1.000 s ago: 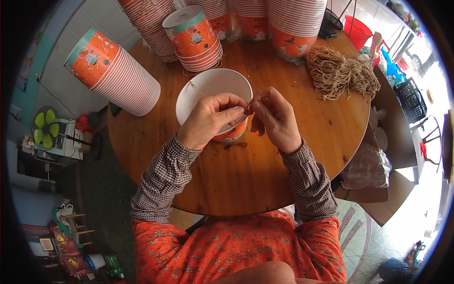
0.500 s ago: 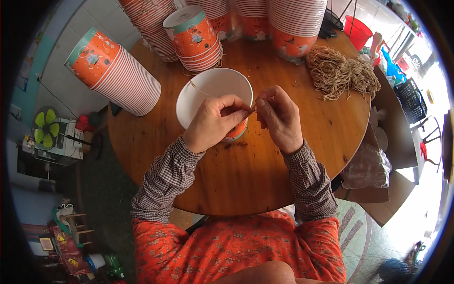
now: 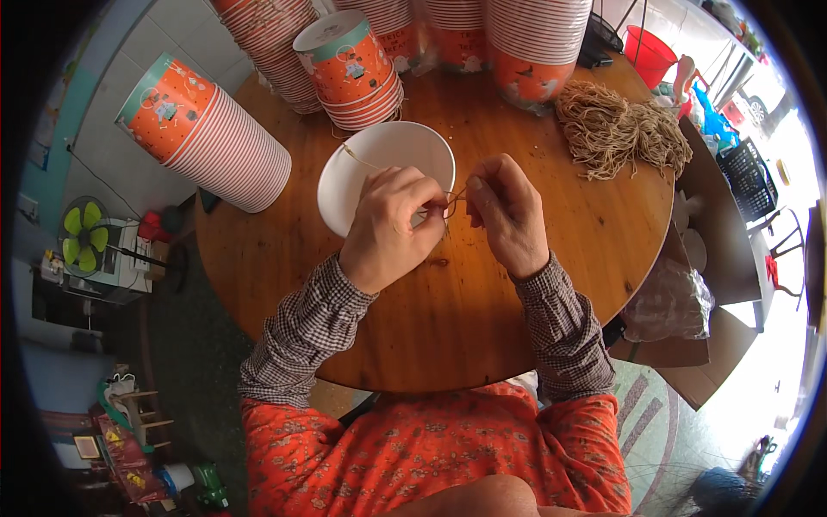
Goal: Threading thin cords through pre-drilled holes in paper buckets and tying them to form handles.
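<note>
Rolling the left hand [image 3: 398,222] further over, bowing thin tan string [image 3: 457,197] toward the right hand [image 3: 511,217].
Pinching it with each grip closed, near the smooth, round white bucket [image 3: 343,188] on the wooden surface [image 3: 422,345].

We find lettering on the paper buckets at the far side of the table [image 3: 448,345]. On the orange part of one bagged stack [image 3: 395,45], just right of an upside-down bucket [image 3: 355,65], we see dark capitals set in short lines, one below another. On the next bagged stack [image 3: 465,45] to the right, we see similar dark capitals, less distinct. The upside-down bucket's pale base carries tiny grey marks at its centre, too small for us to read. At far right, a black crate [image 3: 748,177] shows pale marks on its side; we cannot tell whether they are letters.
</note>
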{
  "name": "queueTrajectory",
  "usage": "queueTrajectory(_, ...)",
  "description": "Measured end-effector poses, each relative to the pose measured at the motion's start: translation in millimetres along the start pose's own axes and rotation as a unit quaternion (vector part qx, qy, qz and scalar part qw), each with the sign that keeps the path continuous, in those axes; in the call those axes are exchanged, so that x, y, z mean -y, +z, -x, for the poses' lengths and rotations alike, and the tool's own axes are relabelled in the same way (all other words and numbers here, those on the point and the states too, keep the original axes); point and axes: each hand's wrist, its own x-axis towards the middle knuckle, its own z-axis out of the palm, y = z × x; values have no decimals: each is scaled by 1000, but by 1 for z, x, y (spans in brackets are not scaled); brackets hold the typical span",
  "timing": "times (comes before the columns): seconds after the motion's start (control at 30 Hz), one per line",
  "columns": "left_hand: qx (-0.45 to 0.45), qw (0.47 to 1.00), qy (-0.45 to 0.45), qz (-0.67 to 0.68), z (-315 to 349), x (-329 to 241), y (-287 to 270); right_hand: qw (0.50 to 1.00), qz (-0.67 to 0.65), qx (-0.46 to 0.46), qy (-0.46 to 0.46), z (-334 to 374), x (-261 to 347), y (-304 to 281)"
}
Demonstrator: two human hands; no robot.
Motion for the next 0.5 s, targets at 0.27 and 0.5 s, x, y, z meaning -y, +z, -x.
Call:
queueTrajectory(0.27, 11, 991, 93, -97, -2, -3, -3, 993, 90, -43, -59, 2, -4, 5)
queueTrajectory(0.5, 3, 1000, 23, -19, 8, 1, -3, 995, 77, -9, -58, 0, -4, 3)
